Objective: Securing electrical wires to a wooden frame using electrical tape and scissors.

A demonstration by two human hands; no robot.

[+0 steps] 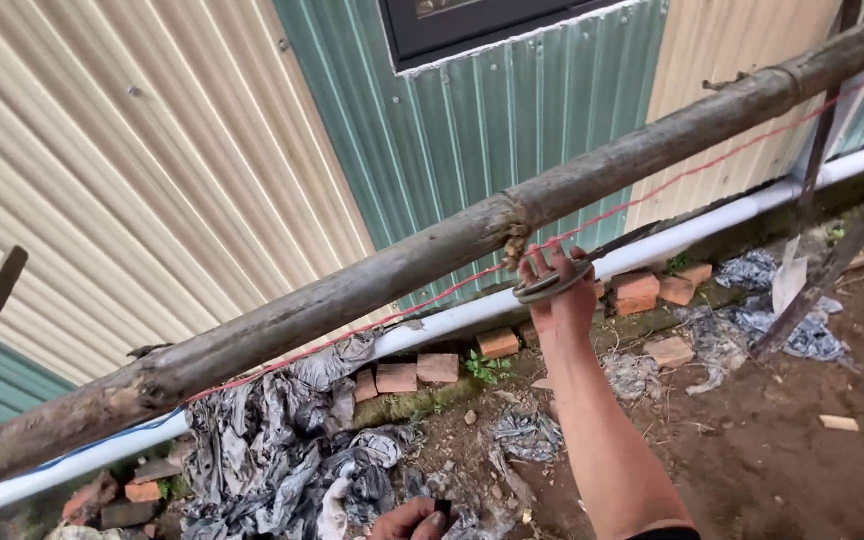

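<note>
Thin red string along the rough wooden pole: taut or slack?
Taut. The thin red string runs in a straight line just below the rough wooden pole, with no sag, past the right hand.

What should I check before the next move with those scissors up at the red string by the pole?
1. Grip on scissors: right hand has fingers through the handles: ok.
2. Blades meeting red string: tips run behind the pole's lower edge: cannot tell.
3. String taut along wooden pole: looks straight: ok.
4. Left hand clear of the blades: low, near crumpled plastic sheeting: ok.
5. What the left hand holds: small dark object, mostly cut off: cannot tell.
</note>
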